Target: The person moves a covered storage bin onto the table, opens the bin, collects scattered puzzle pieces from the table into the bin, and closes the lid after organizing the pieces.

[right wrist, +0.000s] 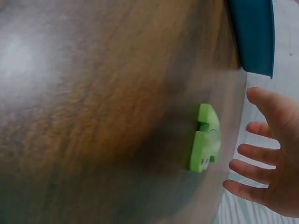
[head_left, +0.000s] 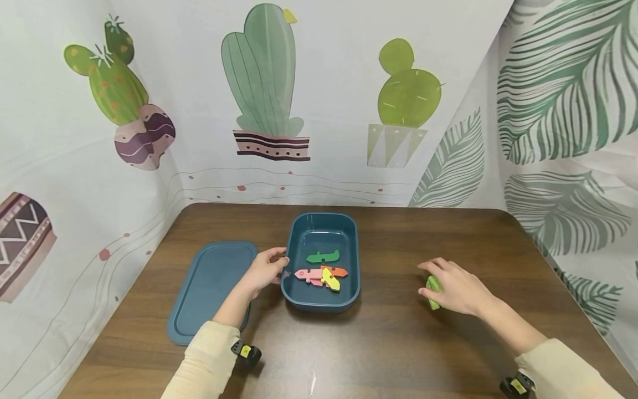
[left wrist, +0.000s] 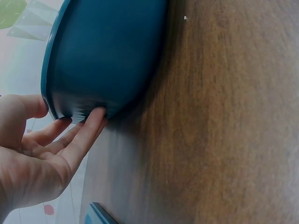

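My left hand (head_left: 266, 270) holds the left side of a dark blue box (head_left: 320, 306). In the left wrist view, its fingers touch the box's outer wall (left wrist: 107, 70) while the thumb lies at the rim. Several flat notched pieces lie in the box: a green piece (head_left: 323, 257), pink pieces (head_left: 306, 274), an orange piece (head_left: 340, 272) and a yellow piece (head_left: 330, 280). To the right, my right hand (head_left: 456, 288) hovers over a light green notched piece (right wrist: 205, 140) with small painted eyes. A gap separates its spread fingers from that piece in the right wrist view.
A flat blue lid (head_left: 211, 288) lies on the wooden table (head_left: 389, 343), left of the box and partly behind my left arm. Behind the table hangs a white cloth (head_left: 339, 72) printed with cacti and leaves. Each sleeve carries a black wrist camera (head_left: 246, 352).
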`<state>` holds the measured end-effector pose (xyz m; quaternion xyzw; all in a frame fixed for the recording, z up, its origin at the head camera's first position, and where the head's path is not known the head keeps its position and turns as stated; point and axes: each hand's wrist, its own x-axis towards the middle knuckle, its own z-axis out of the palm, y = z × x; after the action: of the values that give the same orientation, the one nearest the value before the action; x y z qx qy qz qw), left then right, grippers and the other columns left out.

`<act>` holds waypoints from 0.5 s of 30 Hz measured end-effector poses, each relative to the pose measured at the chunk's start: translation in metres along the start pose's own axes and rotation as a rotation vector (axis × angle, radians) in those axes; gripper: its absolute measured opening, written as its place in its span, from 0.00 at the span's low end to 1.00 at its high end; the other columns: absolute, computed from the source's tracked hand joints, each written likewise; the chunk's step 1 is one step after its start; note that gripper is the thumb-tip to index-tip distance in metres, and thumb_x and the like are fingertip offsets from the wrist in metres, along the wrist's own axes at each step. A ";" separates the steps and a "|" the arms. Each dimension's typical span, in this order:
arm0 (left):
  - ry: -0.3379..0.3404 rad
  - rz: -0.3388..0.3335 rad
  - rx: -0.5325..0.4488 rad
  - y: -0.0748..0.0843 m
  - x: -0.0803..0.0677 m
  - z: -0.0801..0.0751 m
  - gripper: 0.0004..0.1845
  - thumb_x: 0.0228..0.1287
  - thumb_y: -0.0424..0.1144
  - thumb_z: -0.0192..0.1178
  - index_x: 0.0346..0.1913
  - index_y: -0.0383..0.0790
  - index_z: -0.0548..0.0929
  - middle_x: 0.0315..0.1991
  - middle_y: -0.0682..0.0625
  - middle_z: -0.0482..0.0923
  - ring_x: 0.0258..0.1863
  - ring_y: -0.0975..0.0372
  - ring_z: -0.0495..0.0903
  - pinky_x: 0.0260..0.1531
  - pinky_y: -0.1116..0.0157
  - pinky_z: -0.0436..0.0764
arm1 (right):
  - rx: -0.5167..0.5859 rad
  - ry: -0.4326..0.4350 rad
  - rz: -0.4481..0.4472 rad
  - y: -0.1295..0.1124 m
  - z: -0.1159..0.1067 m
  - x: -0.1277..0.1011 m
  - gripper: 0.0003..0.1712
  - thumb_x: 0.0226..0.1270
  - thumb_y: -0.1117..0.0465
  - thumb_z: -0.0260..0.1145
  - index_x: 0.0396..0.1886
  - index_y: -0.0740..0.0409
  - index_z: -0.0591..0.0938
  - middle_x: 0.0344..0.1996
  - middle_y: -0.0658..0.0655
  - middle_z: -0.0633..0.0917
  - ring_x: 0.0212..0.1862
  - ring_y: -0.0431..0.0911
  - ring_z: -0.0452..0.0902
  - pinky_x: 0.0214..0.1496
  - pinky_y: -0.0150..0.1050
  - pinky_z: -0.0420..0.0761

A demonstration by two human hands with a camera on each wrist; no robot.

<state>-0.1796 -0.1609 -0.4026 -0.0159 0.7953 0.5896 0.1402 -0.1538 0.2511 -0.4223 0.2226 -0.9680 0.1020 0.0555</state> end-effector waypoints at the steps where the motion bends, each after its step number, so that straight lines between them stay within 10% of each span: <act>1: 0.000 -0.001 0.000 0.000 0.001 0.000 0.23 0.67 0.33 0.49 0.63 0.29 0.66 0.52 0.31 0.73 0.42 0.47 0.80 0.38 0.54 0.82 | 0.003 -0.001 0.003 0.001 0.001 -0.001 0.30 0.52 0.48 0.69 0.53 0.55 0.77 0.47 0.59 0.78 0.47 0.59 0.76 0.30 0.51 0.78; 15: -0.006 0.006 -0.012 -0.004 0.005 -0.001 0.23 0.67 0.33 0.49 0.63 0.29 0.66 0.53 0.31 0.72 0.43 0.46 0.80 0.37 0.54 0.82 | -0.003 0.021 0.054 0.013 0.010 -0.009 0.29 0.48 0.48 0.71 0.49 0.57 0.78 0.40 0.61 0.78 0.36 0.58 0.77 0.27 0.51 0.77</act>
<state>-0.1836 -0.1622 -0.4075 -0.0126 0.7915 0.5946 0.1407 -0.1523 0.2636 -0.4353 0.1954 -0.9731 0.1045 0.0632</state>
